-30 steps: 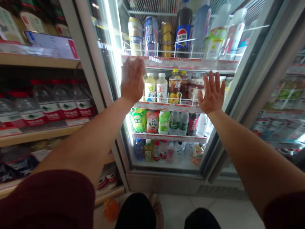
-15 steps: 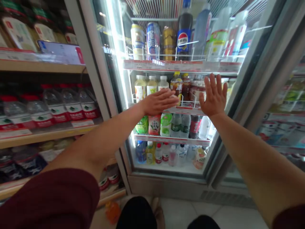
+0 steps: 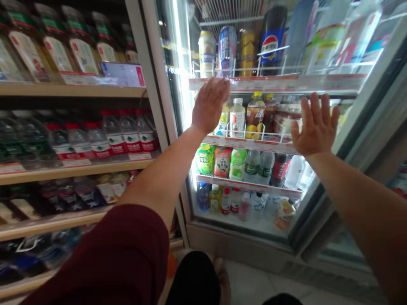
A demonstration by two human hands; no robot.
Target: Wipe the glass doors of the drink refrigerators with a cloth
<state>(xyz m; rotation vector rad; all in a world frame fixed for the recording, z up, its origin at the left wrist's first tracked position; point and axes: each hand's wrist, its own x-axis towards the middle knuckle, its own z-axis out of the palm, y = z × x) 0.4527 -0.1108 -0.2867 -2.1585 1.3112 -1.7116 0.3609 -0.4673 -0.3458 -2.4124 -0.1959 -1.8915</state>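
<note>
My left hand is raised in front of the lit drinks fridge, fingers stretched out and slightly blurred, holding nothing. It hides part of a row of white-capped bottles, one of which, a pale-labelled bottle, shows beside it. My right hand is held up at the right, fingers spread, also with nothing in it. Behind it are brown drink bottles on the middle shelf. Light streaks suggest a glass door between my hands and the drinks; whether either palm touches it I cannot tell.
Open wooden shelves at the left carry red-capped water bottles and juice bottles. A price display sticks out at a shelf edge. On the fridge's top shelf stands a cola bottle. Another fridge stands at the far right.
My left hand has lifted and turned from lying sideways to pointing upward. My right hand stays raised and spread. The view has swung left, bringing in more of the wooden shelves.
</note>
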